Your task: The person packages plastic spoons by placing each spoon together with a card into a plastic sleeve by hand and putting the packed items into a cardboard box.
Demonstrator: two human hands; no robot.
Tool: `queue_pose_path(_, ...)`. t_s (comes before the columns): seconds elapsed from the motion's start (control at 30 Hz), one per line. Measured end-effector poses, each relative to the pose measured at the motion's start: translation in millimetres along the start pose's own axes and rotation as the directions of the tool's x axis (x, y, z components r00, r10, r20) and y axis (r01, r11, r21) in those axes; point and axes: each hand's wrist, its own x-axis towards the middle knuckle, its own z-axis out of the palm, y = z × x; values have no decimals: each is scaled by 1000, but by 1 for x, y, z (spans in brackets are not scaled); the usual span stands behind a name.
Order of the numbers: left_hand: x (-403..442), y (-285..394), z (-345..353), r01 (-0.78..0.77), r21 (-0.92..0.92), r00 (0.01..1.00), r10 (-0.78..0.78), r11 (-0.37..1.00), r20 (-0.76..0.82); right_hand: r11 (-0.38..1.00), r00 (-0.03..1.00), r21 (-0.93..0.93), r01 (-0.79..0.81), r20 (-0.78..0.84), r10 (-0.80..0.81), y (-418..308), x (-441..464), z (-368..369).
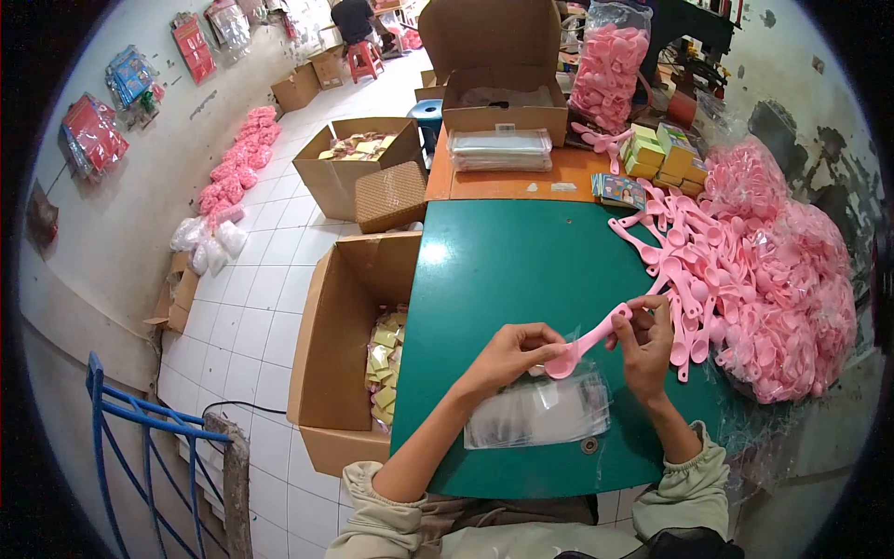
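Observation:
A pink plastic spoon (pixel 590 344) is held slantwise over the table, its bowl toward the left and its handle up to the right. The fingers of my left hand (pixel 512 359) are pinched together at the bowl, where a bit of clear film seems to show. My right hand (pixel 647 349) grips the handle end between thumb and fingers. Below both hands lies a stack of clear plastic bags (pixel 535 415) on the green tabletop (pixel 503 270). Loose pink spoons (pixel 684 270) are heaped just beyond my right hand.
Large bags of pink spoons (pixel 792 279) bulge along the right edge. Small yellow-green boxes (pixel 666 154) and a stack of clear sleeves (pixel 500 149) sit farther back. An open carton (pixel 321 345) with yellow packets stands left of the table. A blue railing (pixel 149 429) is at lower left.

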Motion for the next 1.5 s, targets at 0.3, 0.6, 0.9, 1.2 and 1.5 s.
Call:
queue_pose_path(0.3,-2,-2,-4,141,-292,990,-140,946,23,997,991,-20,-78,109,80,14,6,-8)
queue_pose_path(0.6,-8,7,-14,-56,-137,997,49,989,-57,937,790,-142,318,586,-179,-5,25,18)
queue_pose_path(0.9,-9,12,-20,-141,-426,972,43,893,-231,553,989,-831,-69,-129,-71,116,235,-75)
queue_pose_path(1.2,-9,13,-22,-120,-448,981,37,886,-191,561,910,-817,-134,-326,-257,173,253,-113)
queue_pose_path(1.5,-6,9,-20,-181,-196,975,150,964,-165,983,930,-162,-84,342,136,-34,75,-22)
